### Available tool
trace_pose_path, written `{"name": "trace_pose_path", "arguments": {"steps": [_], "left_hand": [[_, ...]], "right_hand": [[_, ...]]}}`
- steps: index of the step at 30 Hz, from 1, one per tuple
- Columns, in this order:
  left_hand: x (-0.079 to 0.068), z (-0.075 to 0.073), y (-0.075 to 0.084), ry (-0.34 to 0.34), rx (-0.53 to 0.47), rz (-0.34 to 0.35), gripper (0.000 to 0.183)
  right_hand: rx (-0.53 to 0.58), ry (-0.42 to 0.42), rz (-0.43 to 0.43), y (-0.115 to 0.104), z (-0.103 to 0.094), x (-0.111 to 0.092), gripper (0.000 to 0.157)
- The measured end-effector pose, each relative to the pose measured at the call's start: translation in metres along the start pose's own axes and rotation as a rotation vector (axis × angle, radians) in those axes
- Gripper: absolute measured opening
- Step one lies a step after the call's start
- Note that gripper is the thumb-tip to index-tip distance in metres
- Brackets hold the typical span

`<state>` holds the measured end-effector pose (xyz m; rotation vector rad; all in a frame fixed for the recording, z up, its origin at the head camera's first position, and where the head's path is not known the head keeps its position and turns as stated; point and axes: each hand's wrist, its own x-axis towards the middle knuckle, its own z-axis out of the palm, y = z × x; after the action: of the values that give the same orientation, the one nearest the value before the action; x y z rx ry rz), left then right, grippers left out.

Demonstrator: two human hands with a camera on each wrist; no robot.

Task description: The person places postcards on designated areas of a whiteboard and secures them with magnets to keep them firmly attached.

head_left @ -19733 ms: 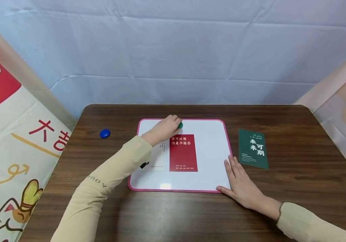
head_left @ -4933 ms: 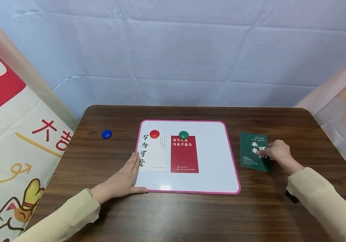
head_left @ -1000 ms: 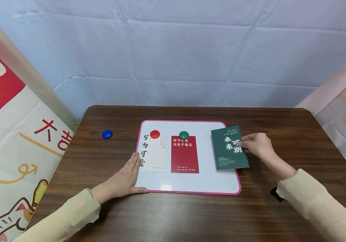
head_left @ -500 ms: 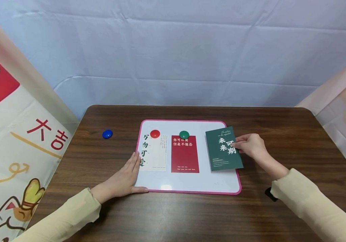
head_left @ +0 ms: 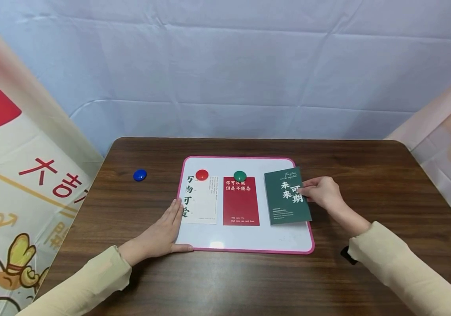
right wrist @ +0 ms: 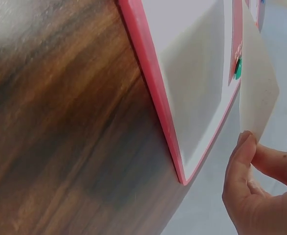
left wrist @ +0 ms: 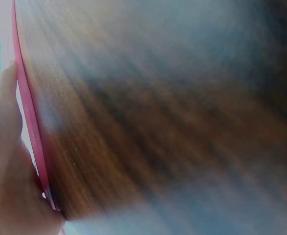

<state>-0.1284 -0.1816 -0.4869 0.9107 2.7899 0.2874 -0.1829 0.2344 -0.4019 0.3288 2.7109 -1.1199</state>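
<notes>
My right hand (head_left: 322, 193) pinches the right edge of a dark green card (head_left: 286, 202) with white lettering. In the right wrist view the pale back of the green card (right wrist: 258, 88) stands clear of the whiteboard (right wrist: 197, 132), with a shadow beneath. My left hand (head_left: 158, 232) rests with straight fingers along the left edge of the pink-rimmed whiteboard (head_left: 245, 240), its thumb at the bottom rim. On the board lie a white card (head_left: 205, 202) under a red round magnet (head_left: 202, 175) and a red card (head_left: 240, 204) under a green round magnet (head_left: 240, 176).
A blue round magnet (head_left: 140, 175) lies on the dark wooden table (head_left: 225, 281), left of the board. Behind the table hangs a pale cloth (head_left: 233, 79). Printed cloths with cartoon figures flank the table on both sides.
Earlier the green card lay on the table, right of the board. My right hand picked it up and moved it left over the board. Over the last second my left hand has stayed put.
</notes>
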Motion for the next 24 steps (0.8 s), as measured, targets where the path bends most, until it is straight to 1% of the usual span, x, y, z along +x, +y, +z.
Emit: {"name": "trace_pose_path", "arguments": {"steps": [9, 15, 24], "left_hand": [[0.002, 0.004, -0.004, 0.005, 0.000, 0.008, 0.114], [0.003, 0.004, -0.003, 0.007, -0.002, 0.009, 0.114], [0.002, 0.004, -0.004, 0.010, -0.013, 0.010, 0.114]], "right_hand": [[0.013, 0.000, 0.031, 0.001, 0.008, 0.003, 0.034], [0.025, -0.004, 0.057, 0.003, 0.012, 0.004, 0.033], [0.010, -0.004, 0.074, 0.005, 0.017, 0.005, 0.033]]}}
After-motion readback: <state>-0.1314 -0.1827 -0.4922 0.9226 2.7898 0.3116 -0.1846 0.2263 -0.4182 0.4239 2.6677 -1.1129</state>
